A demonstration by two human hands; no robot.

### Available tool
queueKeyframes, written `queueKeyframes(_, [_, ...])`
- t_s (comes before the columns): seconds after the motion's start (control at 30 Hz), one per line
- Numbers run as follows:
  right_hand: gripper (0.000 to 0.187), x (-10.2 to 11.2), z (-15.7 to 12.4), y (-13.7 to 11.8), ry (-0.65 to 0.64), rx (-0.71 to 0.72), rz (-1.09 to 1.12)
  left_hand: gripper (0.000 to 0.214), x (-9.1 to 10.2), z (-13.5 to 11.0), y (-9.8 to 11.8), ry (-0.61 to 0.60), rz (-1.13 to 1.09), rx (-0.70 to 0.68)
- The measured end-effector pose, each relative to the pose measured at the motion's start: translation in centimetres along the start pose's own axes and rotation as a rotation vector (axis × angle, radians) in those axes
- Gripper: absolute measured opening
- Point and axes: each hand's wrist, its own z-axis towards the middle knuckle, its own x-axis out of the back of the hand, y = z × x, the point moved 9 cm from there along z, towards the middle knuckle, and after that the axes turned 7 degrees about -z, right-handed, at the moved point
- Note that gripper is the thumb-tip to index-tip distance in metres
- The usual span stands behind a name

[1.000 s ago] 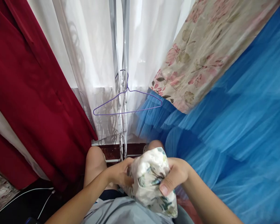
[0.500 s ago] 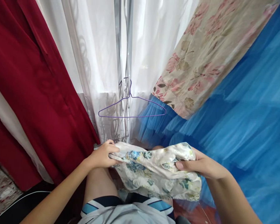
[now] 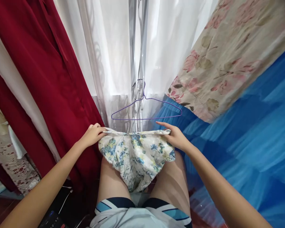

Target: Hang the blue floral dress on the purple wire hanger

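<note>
A white garment with blue, green and yellow flowers [image 3: 137, 152] hangs by its straight top edge, stretched between my two hands above my thighs. At its left end my left hand [image 3: 93, 136] is closed on the band. My right hand [image 3: 177, 136] pinches the opposite end, its index finger sticking out towards the hanger. Just beyond the cloth hangs a thin purple wire hanger [image 3: 147, 119] with nothing on it. The lower part of the garment droops in folds between my knees.
Grey metal strips or poles [image 3: 137, 41] run down before white curtains [image 3: 114, 47]. Long dark red fabric [image 3: 68, 95] hangs at left. On the right are beige floral cloth [image 3: 204, 76] and blue tulle [image 3: 247, 152]. A dark object with a cable [image 3: 64, 201] lies at lower left.
The garment has gone from bunched and slanted to spread out, hanging from its top edge. Both hands have moved up and forward, and the right has shifted grip to the band's end.
</note>
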Motion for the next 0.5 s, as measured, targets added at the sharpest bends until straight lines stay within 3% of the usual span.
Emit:
queueKeyframes(0.1, [0.072, -0.2, 3.2, 1.5, 0.094, 0.022, -0.111, 0.034, 0.9, 2.8, -2.7, 0.087, -0.040, 0.072])
queueKeyframes(0.23, [0.048, 0.1, 5.4, 2.9, 0.156, 0.032, -0.217, 0.036, 2.6, 6.3, -2.8, 0.203, -0.245, 0.015])
queueKeyframes(0.37, [0.042, -0.6, 5.0, 2.6, 0.153, 0.031, -0.152, 0.041, 3.8, 9.2, 1.4, 0.174, -0.494, -0.128])
queueKeyframes(0.5, [0.044, -1.8, 3.8, 0.8, 0.124, 0.057, -0.073, 0.036, 5.2, 11.2, 6.8, 0.233, -0.471, -0.163])
